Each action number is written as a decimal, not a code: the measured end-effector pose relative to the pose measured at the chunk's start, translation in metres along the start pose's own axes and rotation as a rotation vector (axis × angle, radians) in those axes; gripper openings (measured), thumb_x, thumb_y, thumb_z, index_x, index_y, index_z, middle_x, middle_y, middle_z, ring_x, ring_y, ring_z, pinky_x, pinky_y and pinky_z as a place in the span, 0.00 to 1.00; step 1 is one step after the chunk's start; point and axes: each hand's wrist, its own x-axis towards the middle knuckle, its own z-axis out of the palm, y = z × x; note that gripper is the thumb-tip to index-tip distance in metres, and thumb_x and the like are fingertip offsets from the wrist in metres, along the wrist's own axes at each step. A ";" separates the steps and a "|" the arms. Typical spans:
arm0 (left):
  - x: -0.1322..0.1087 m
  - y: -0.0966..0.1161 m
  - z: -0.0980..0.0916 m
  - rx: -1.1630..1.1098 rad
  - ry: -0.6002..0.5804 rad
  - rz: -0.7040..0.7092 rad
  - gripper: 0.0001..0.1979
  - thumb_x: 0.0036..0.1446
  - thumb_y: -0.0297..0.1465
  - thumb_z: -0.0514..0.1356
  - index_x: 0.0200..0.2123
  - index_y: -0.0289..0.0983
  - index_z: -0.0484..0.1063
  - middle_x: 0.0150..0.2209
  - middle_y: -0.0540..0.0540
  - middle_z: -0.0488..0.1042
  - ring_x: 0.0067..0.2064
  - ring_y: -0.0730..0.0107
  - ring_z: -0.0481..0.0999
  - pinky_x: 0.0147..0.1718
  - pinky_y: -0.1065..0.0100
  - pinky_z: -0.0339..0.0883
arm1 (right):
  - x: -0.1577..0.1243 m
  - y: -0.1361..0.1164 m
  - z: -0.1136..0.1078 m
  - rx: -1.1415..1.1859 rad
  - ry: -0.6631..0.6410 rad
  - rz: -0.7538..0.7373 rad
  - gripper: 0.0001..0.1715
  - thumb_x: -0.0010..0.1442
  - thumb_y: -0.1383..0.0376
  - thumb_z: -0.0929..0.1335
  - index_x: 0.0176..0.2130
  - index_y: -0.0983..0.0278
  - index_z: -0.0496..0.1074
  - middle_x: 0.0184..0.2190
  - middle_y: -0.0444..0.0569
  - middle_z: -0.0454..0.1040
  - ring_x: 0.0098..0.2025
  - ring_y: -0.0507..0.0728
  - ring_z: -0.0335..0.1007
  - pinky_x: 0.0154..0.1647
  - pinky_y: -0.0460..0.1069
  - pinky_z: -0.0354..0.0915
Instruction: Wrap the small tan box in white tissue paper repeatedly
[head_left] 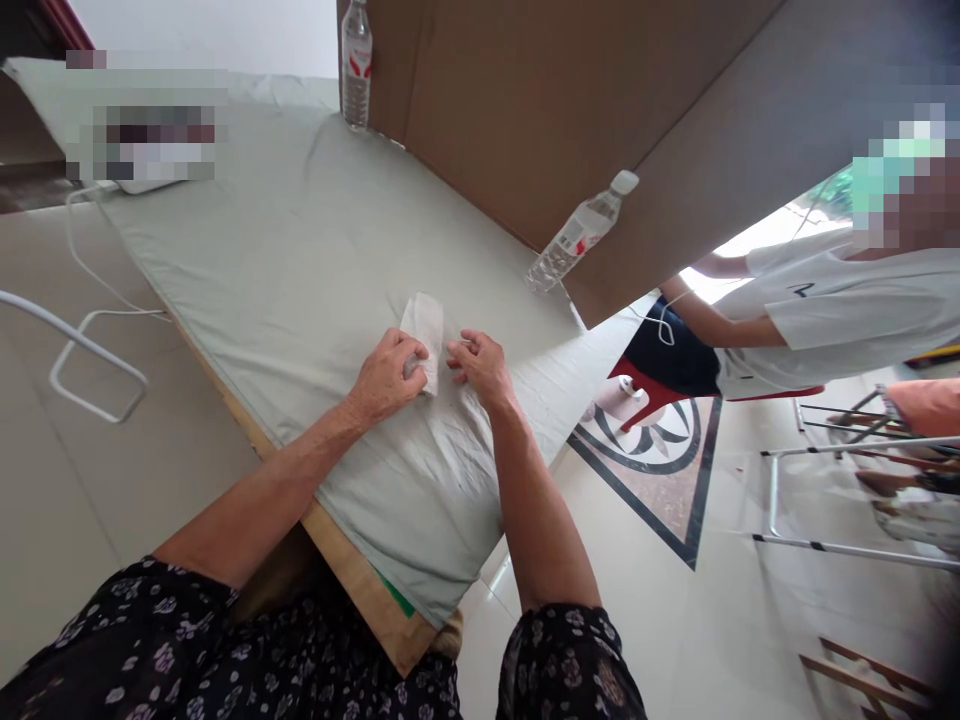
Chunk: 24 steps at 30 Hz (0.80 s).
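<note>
A small white folded cloth lies on the pale green sheet covering the table. My left hand rests on the cloth's near end, fingers curled and pressing it down. My right hand sits just right of the cloth, fingers bent in a pinch at its edge. What the right fingers hold is too small to make out.
Two plastic water bottles stand by a brown cardboard wall: one at the far end, one nearer right. A white device with a cable lies far left. Another person in a white shirt sits at right. Metal frames stand on the floor.
</note>
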 end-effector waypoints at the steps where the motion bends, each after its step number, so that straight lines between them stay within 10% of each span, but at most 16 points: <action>1: 0.000 -0.001 0.000 0.000 0.005 0.008 0.11 0.54 0.23 0.59 0.40 0.36 0.76 0.43 0.44 0.71 0.35 0.69 0.71 0.43 0.64 0.73 | 0.004 -0.003 0.002 0.013 -0.023 0.034 0.31 0.56 0.59 0.75 0.56 0.67 0.71 0.40 0.53 0.80 0.33 0.55 0.76 0.21 0.45 0.66; 12: -0.005 -0.001 0.003 0.212 0.030 0.178 0.26 0.56 0.23 0.56 0.57 0.40 0.75 0.61 0.41 0.74 0.48 0.62 0.78 0.51 0.61 0.73 | 0.030 -0.001 0.028 0.113 -0.169 -0.138 0.20 0.46 0.52 0.76 0.29 0.62 0.70 0.22 0.37 0.64 0.24 0.48 0.56 0.24 0.45 0.54; 24: -0.006 -0.007 0.008 0.196 0.149 0.099 0.16 0.56 0.28 0.60 0.48 0.39 0.76 0.52 0.41 0.76 0.48 0.60 0.79 0.49 0.61 0.76 | 0.008 -0.004 0.023 0.240 -0.226 -0.400 0.09 0.54 0.58 0.73 0.31 0.60 0.77 0.28 0.40 0.73 0.34 0.53 0.67 0.40 0.49 0.67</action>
